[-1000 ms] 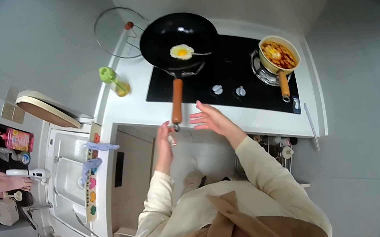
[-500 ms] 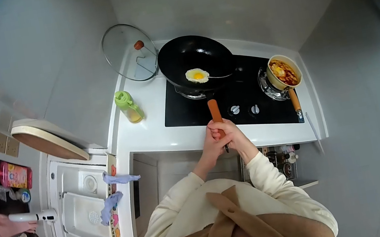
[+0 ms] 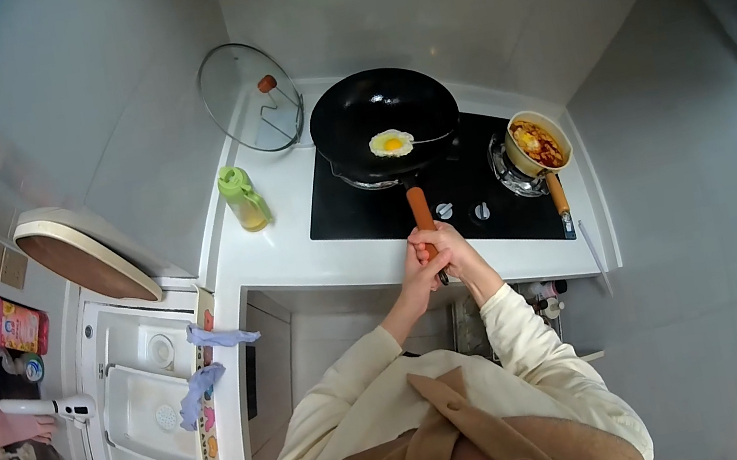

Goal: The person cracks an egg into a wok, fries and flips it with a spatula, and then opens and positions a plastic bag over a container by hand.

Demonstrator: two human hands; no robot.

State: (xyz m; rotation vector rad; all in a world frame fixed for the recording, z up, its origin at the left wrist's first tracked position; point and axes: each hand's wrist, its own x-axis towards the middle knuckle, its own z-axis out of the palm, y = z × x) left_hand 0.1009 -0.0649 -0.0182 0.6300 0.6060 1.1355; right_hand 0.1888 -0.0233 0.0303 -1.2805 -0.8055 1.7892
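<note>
A black wok [image 3: 367,110] is over the left side of the stove, tipped so its inside shows. In it lies a fried egg [image 3: 392,143] with a whole yellow yolk and white edges. Both hands clasp the wok's orange-brown handle [image 3: 420,209] near its end. My left hand [image 3: 415,277] wraps it from the left, and my right hand [image 3: 453,252] closes over it from the right, the fingers overlapping. Whether the wok touches the burner beneath it cannot be made out.
A small pot [image 3: 538,141] of reddish food sits on the right burner. A green-topped oil bottle [image 3: 243,198] stands left of the stove [image 3: 326,210]. Behind it leans a glass lid [image 3: 240,105]. Farther left are a sink [image 3: 145,407] and a round board [image 3: 88,260].
The wok has shifted slightly right relative to the stove, with the egg inside it. Both hands keep their grip on the handle. The camera view has moved a little.
</note>
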